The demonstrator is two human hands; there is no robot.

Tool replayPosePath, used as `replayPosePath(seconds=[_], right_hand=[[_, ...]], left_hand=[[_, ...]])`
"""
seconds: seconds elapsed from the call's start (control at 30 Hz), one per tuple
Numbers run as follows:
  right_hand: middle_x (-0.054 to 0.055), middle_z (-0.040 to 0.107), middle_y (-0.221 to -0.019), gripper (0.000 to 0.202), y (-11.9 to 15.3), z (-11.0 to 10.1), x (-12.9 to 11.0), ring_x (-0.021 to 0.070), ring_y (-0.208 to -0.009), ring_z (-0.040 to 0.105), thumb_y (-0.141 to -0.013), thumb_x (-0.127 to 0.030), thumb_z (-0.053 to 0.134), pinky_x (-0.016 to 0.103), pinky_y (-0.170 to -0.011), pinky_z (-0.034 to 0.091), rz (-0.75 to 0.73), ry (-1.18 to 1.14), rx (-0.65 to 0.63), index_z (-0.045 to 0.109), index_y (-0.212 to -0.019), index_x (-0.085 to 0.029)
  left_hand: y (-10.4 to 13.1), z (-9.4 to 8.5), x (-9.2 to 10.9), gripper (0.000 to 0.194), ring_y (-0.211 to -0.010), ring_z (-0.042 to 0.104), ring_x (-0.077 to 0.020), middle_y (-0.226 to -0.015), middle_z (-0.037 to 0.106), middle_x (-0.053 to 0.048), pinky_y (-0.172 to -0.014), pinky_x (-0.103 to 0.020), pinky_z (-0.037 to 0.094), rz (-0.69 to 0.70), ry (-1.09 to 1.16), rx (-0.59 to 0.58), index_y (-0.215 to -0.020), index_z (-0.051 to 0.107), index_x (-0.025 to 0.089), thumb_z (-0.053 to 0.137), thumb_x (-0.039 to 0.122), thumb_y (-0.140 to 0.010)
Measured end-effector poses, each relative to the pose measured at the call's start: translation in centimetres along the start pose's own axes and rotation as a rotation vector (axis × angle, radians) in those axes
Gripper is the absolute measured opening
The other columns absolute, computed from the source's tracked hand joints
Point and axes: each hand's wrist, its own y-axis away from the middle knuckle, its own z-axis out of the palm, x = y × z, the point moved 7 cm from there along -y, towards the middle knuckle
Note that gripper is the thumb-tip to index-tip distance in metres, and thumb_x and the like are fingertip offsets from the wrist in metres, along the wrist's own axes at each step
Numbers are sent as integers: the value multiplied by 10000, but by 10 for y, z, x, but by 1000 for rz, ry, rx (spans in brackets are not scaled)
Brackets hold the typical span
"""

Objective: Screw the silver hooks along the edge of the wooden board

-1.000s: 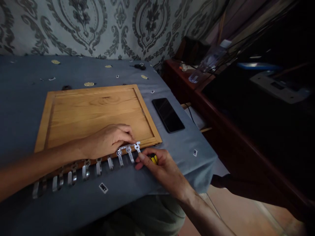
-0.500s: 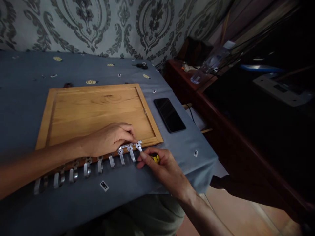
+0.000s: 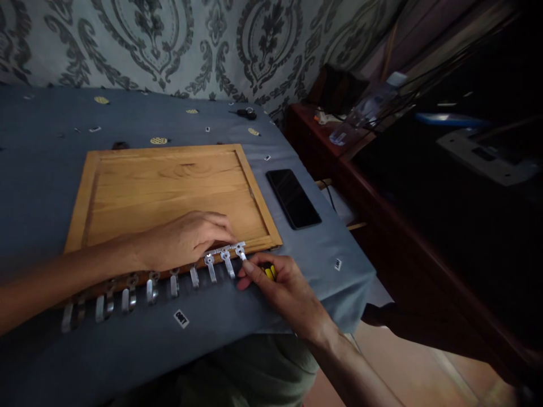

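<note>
A framed wooden panel lies on the blue tablecloth. Along its near edge runs a metal rail with several hooks. My left hand rests over the panel's near edge, its bent fingertips on the rail near the right end. My right hand pinches the rightmost hook between thumb and fingers. A yellow and black object is tucked in the right palm, mostly hidden by the hand.
A black phone lies right of the panel. Keys lie near the patterned wall. A dark red desk at the right holds a clear bottle and cables.
The view has shifted very slightly. Both hands keep their places on the rail and the rightmost hook.
</note>
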Motion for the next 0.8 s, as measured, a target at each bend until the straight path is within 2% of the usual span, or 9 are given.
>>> replayPosePath(seconds=[0.17, 0.33, 0.53, 0.67, 0.8], right_hand=[[13, 766, -694, 351, 0, -1, 0, 162, -689, 639, -1001, -514, 669, 321, -725, 493, -2, 8, 7, 771, -800, -245], [19, 780, -704, 373, 0, -1, 1, 152, -640, 601, -987, -548, 673, 313, -667, 467, 10, 3, 13, 789, -815, -238], [0, 728, -605, 337, 5, -4, 1, 142, -571, 521, -918, -559, 743, 304, -610, 428, 23, -13, 130, 775, -846, -231], [3, 729, -635, 366, 7, -5, 2, 140, -566, 550, -851, -591, 823, 295, -570, 409, 69, -50, 161, 740, -805, -237], [23, 733, -655, 421, 7, -7, 1, 154, -596, 575, -871, -635, 828, 296, -559, 439, 56, -2, 179, 733, -750, -243]], left_hand=[[3, 3, 0, 331, -1007, 764, -176, -1153, 806, -90, -909, -268, 588, 82, -43, 1, -1071, 831, 187, 515, 92, -1090], [0, 5, 3, 305, -977, 743, -192, -1124, 797, -101, -874, -295, 580, 104, -33, -48, -995, 834, 182, 565, 201, -1137], [-2, 4, 9, 305, -1026, 733, -197, -1173, 793, -97, -878, -295, 553, 88, -41, -122, -940, 816, 178, 576, 152, -1126], [-3, 4, 7, 285, -984, 722, -199, -1107, 785, -76, -837, -307, 548, 89, -17, -110, -897, 803, 191, 605, 138, -1094], [-3, 6, 8, 273, -956, 706, -201, -1073, 779, -73, -824, -310, 534, 110, -79, -121, -905, 791, 196, 607, 141, -1099]])
